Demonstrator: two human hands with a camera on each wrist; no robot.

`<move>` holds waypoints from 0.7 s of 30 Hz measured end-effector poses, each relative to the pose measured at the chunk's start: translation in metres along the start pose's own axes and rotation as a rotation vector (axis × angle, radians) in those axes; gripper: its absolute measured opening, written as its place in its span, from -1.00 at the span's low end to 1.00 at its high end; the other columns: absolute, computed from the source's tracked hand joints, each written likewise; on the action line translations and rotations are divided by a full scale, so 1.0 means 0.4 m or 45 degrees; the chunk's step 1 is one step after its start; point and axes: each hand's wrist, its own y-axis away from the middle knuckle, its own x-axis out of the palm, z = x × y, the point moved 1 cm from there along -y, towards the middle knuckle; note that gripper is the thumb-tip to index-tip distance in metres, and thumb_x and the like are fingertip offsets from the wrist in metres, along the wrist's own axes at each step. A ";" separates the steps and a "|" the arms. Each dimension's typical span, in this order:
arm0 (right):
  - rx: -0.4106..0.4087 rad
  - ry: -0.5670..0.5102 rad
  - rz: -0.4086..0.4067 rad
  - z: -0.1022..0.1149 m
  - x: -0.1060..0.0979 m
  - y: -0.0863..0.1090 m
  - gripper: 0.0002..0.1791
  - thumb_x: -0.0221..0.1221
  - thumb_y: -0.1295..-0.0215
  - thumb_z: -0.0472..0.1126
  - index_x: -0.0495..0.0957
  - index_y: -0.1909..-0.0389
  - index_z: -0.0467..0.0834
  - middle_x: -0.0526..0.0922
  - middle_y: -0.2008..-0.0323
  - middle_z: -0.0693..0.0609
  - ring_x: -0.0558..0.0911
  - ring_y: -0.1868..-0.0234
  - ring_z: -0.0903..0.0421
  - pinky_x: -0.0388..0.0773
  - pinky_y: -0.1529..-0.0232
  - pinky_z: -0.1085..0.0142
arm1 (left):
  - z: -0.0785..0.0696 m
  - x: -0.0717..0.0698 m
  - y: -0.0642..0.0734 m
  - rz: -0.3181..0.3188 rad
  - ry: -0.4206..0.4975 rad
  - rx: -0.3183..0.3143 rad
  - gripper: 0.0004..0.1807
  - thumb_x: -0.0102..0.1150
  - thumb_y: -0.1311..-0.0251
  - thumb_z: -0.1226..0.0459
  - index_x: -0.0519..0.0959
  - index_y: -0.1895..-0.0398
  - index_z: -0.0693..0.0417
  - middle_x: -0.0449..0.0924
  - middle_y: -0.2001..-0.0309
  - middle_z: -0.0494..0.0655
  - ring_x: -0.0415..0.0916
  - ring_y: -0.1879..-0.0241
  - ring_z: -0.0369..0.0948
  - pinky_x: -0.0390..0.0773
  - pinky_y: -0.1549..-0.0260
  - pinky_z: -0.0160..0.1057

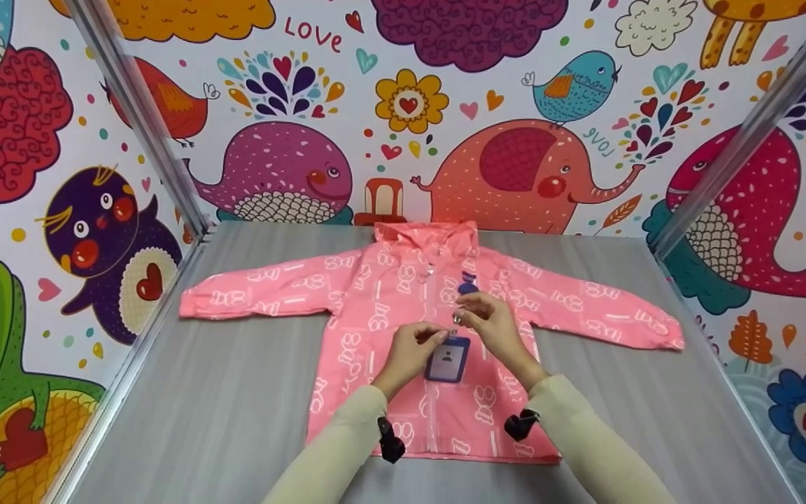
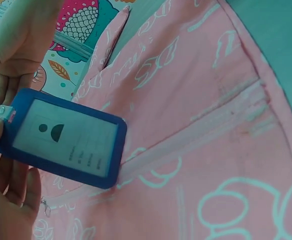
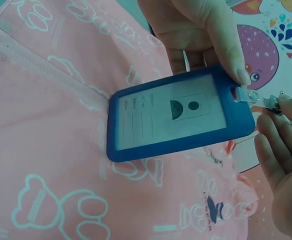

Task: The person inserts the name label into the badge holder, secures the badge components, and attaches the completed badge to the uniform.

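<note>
Left hand (image 1: 411, 353) pinches the blue badge holder (image 1: 448, 360) by its edge; right hand (image 1: 497, 332) grips its clip (image 3: 273, 104); I see room over grey table (image 1: 235, 392) flanking the pink jacket (image 1: 399, 294).

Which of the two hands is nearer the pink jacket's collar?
The right hand: in the head view, it is higher, toward the collar; the left hand is lower, by the blue-framed badge.

Badge holder (image 3: 181, 143) by the fingers (image 3: 228, 47) looks smooth plastic; strap (image 3: 245, 95) between them, glossy clear plastic; jacket (image 1: 396, 308) beneath, matt cloth.
</note>
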 end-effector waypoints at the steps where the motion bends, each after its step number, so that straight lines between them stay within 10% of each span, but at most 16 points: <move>1: 0.006 -0.008 -0.012 0.006 0.000 0.001 -0.74 0.24 -0.26 -0.41 0.59 0.05 -0.43 0.71 0.27 -0.39 0.74 0.35 0.10 0.68 0.24 0.38 | 0.001 0.002 -0.003 0.002 0.000 -0.004 -0.82 0.24 -0.28 0.23 0.74 0.18 0.11 0.78 0.20 0.04 0.66 0.22 -0.26 0.60 0.14 -0.39; 6: 0.055 -0.036 -0.049 0.035 -0.004 0.003 -0.76 0.23 -0.26 -0.44 0.59 0.09 -0.47 0.72 0.27 -0.39 0.75 0.33 -0.01 0.71 0.24 0.32 | 0.013 0.013 -0.016 0.003 -0.047 -0.036 -0.82 0.19 -0.31 0.30 0.72 0.15 0.17 0.76 0.19 0.08 0.64 0.23 -0.23 0.61 0.14 -0.34; 21: 0.113 0.023 -0.167 -0.104 -0.027 -0.065 -0.81 0.30 -0.22 -0.38 0.68 0.17 -0.38 0.74 0.27 -0.33 0.72 0.42 0.18 0.68 0.33 0.40 | 0.051 0.036 -0.045 -0.018 -0.213 -0.074 -0.79 0.19 -0.27 0.34 0.68 0.11 0.24 0.74 0.24 0.10 0.65 0.26 -0.18 0.65 0.17 -0.26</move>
